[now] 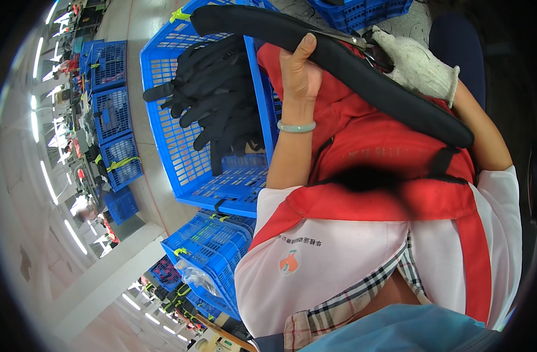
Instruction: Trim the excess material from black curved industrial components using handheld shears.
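Observation:
A long black padded strap [362, 76] lies slantwise across my lap, over the red apron [362, 146]. Bare and wearing a pale green bangle, my left hand [301, 70] grips the strap, its thumb on top and the other fingers hidden beneath. My right hand [418, 64], in a white knitted glove, is closed on a pair of scissors [356, 41]. Their metal blades lie along the strap's far edge, near my left thumb. Whether the blades touch the strap I cannot tell.
Just left of my lap stands a large blue crate [221, 190] heaped with black straps [216, 94]. More blue crates [210, 246] are stacked nearer on the left, others [113, 111] line the far left. Another blue crate [362, 14] sits beyond my hands. A white pillar [110, 270] rises at lower left.

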A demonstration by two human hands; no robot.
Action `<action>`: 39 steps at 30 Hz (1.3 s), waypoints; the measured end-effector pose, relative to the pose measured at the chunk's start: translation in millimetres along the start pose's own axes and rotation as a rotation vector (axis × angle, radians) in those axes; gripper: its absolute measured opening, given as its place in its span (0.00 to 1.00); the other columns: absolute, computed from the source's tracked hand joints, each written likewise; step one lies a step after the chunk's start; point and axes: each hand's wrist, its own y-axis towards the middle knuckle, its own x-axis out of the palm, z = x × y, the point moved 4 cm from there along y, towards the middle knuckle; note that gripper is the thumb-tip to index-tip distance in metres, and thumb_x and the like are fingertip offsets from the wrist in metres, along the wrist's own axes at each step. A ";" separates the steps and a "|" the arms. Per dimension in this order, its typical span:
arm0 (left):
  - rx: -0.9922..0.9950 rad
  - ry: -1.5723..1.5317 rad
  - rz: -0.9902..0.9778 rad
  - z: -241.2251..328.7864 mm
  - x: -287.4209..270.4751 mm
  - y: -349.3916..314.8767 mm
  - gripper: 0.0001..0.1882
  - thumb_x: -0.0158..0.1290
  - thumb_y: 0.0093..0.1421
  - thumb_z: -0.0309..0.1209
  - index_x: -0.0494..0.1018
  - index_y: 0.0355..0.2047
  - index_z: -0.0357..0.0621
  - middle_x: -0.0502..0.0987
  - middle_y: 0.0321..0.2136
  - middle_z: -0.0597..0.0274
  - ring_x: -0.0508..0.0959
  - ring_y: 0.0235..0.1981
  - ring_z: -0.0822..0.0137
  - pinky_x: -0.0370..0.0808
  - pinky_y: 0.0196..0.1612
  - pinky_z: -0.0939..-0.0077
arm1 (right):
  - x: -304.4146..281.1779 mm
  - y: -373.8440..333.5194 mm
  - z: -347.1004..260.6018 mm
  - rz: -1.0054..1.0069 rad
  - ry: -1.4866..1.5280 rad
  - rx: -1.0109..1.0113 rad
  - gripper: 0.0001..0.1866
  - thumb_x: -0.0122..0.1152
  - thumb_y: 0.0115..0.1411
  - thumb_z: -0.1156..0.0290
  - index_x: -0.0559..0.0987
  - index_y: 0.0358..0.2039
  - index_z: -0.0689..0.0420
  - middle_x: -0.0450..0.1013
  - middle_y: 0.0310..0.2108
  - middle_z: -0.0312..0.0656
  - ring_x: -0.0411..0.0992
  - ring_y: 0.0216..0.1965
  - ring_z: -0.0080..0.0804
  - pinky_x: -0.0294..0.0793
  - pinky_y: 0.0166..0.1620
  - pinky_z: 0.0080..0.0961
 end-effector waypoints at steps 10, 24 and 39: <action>0.017 0.012 -0.074 -1.7 2.8 -1.8 0.15 0.59 0.56 0.23 0.73 0.45 0.44 0.76 0.40 0.64 0.76 0.44 0.65 0.73 0.53 0.66 | 19.7 3.8 10.0 -0.115 0.030 0.212 0.32 0.61 0.55 0.60 0.66 0.56 0.64 0.73 0.40 0.58 0.72 0.43 0.55 0.72 0.45 0.40; 0.008 0.012 -0.097 -9.6 8.7 -6.8 0.15 0.58 0.57 0.22 0.73 0.45 0.44 0.77 0.41 0.64 0.76 0.45 0.64 0.73 0.53 0.66 | 5.2 20.2 -6.0 0.017 0.037 0.155 0.22 0.58 0.58 0.58 0.72 0.45 0.62 0.74 0.33 0.54 0.73 0.37 0.52 0.72 0.39 0.39; 0.055 0.014 -0.001 23.6 11.2 3.7 0.11 0.60 0.55 0.23 0.75 0.39 0.43 0.78 0.35 0.65 0.78 0.39 0.66 0.76 0.47 0.68 | 13.8 32.9 -3.0 0.029 -0.018 0.083 0.26 0.58 0.58 0.61 0.69 0.53 0.64 0.74 0.37 0.55 0.73 0.39 0.53 0.72 0.42 0.38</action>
